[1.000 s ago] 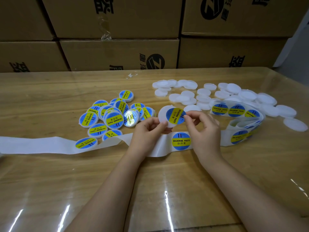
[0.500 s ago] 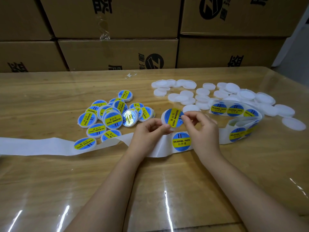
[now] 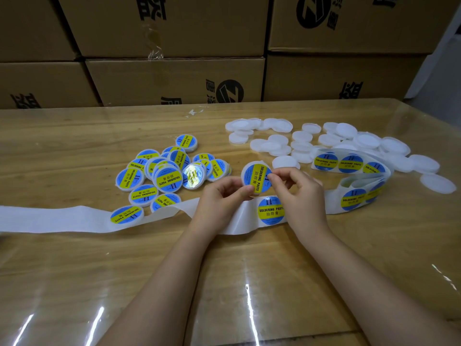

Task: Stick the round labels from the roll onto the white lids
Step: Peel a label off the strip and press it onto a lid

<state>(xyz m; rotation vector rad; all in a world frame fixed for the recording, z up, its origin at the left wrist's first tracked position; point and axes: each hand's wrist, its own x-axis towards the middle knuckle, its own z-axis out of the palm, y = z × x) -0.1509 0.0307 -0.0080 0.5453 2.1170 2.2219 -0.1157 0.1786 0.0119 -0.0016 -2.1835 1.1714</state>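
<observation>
White lid (image 3: 244, 171): held just above the backing strip (image 3: 62, 218). Label (image 3: 258, 177), only half on a second ago, is now laid fully across it. Lower rim is pinched by left hand (image 3: 222, 196), right edge by right hand (image 3: 299, 193). Smoothing is judged to remain.

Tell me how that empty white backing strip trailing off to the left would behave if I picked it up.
The backing strip would probably go floppy: it lies humped and curled near the left hand. It looks thin, so it is likely very light. Its glossy sheen suggests a slippery surface.
</observation>
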